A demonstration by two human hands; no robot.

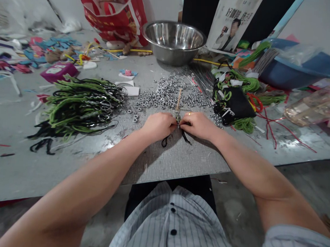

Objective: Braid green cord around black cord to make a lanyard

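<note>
My left hand (pixel 158 126) and my right hand (pixel 200 125) meet close together low over the table, fingertips pinched. Between them is a small piece of black cord work with metal bits. A loop of black cord (pixel 165 141) hangs below my left fingers, and a black cord end (pixel 186 139) comes out under my right fingers. Just beyond the fingertips a thin wooden stick (pixel 179 98) stands upright, with metal pieces around its lower part. Loose metal nuts (pixel 166 91) lie spread behind my hands. The fingers hide the exact grip.
A bundle of green and black cords (pixel 78 107) lies left. Behind stand a steel bowl (pixel 173 53) and a red bag (pixel 114 23). To the right are green cord hanks (pixel 244 125), a black pouch (pixel 238 105) and a blue basin (pixel 301 71). The table edge (pixel 176 178) is near my body.
</note>
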